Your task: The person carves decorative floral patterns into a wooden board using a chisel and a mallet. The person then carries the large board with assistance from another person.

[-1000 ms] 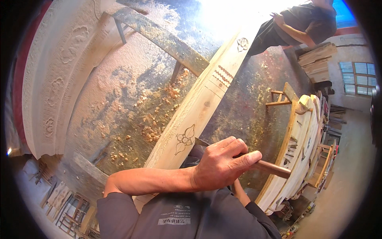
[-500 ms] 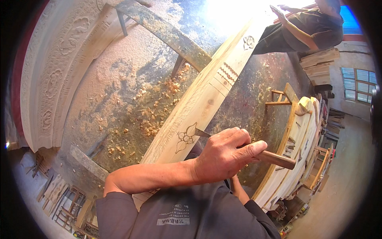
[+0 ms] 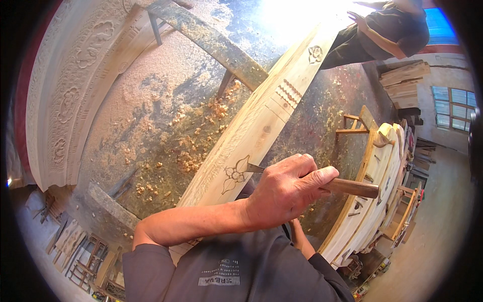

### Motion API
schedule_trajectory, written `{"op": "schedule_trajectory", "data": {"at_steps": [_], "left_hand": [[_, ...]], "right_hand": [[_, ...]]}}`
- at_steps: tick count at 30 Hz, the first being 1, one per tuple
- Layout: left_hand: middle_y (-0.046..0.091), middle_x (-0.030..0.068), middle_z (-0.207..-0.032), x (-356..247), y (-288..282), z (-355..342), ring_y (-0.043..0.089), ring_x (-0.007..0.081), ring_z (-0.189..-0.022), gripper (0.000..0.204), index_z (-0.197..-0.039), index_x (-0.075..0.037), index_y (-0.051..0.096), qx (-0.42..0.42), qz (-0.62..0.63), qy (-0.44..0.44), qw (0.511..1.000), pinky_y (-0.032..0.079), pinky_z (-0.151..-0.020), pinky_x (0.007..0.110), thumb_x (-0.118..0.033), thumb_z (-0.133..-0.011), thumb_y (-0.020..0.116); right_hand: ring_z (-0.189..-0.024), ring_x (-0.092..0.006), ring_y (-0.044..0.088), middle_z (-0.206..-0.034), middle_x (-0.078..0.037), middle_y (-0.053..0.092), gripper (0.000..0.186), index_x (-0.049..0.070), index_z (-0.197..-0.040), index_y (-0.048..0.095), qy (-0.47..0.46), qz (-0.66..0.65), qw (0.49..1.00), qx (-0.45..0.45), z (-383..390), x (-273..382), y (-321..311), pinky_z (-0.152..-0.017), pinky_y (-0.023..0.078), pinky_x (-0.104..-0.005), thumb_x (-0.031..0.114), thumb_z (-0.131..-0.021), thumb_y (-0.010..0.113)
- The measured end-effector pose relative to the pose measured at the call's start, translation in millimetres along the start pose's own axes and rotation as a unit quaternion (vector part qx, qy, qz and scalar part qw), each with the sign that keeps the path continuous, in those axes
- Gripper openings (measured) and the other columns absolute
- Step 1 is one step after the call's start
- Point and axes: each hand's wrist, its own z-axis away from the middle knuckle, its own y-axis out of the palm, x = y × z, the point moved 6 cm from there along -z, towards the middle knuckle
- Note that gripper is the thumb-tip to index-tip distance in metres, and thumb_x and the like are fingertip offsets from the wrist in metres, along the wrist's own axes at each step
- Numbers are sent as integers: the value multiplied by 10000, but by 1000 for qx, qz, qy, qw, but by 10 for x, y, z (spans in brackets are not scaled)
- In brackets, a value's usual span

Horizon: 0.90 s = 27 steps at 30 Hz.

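My left hand (image 3: 284, 189) is closed around the wooden handle of a chisel (image 3: 354, 187). Its metal blade points left, with the tip at the right side of a flower pattern (image 3: 235, 174) on a long pale wooden beam (image 3: 259, 136). Dark lines outline the petals and pointed leaves. Farther up the beam are a row of wavy cuts (image 3: 288, 93) and a second flower (image 3: 315, 54). Of my right arm (image 3: 302, 241) only part of the forearm shows; the right hand is hidden behind my left hand.
A worn bench (image 3: 216, 43) meets the beam from the left. Wood shavings (image 3: 193, 151) litter the floor. Large carved panels (image 3: 65, 110) stand at far left. To the right, a bench of boards (image 3: 370, 186) holds several tools. Another person (image 3: 387, 32) is by the beam's far end.
The chisel's handle end has swung upward and slightly right in my left hand, while its tip stays by the flower. The other person's arms and body have shifted a little.
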Motion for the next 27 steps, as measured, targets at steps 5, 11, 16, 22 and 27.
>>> {"op": "schedule_trajectory", "data": {"at_steps": [5,11,16,22,27], "left_hand": [[530,64,-783,-45,3,-8,589,257,-690,494,-1264,-98,719,-55,-12,20,998,500,-577,386,-128,-791,856],[534,66,-795,-53,5,20,594,259,-704,483,-1234,-85,725,-39,-19,41,998,507,-602,393,-150,-775,863],[542,72,-801,-65,10,16,599,263,-712,481,-1231,-92,728,-36,-20,34,999,511,-614,396,-162,-776,864],[563,79,-821,-46,2,10,601,281,-725,463,-1238,-85,722,-36,-7,19,999,520,-631,407,-131,-797,854],[702,120,-961,31,-238,-104,698,240,-847,389,-1272,-37,722,-28,40,-92,995,587,-715,375,6,-891,786]], "right_hand": [[-973,-396,755,-1008,-272,762,533,-28,-1065,743,-3,3,1000,1,-34,-30,-2,-812,582,-474,352,-699,825],[-980,-401,754,-1012,-274,762,536,-28,-1062,743,-6,10,1000,0,-49,-8,-60,-815,582,-476,358,-699,826],[-985,-405,753,-1015,-276,762,538,-27,-1060,743,-8,12,1000,0,-58,-13,-48,-817,582,-477,363,-700,828],[-991,-410,753,-1019,-279,761,541,-27,-1058,744,-21,12,1000,0,-132,-11,1,-820,582,-479,369,-700,829],[-996,-414,752,-1023,-280,761,543,-27,-1055,744,-55,8,998,-16,-261,-43,41,-823,582,-481,374,-700,830]]}}
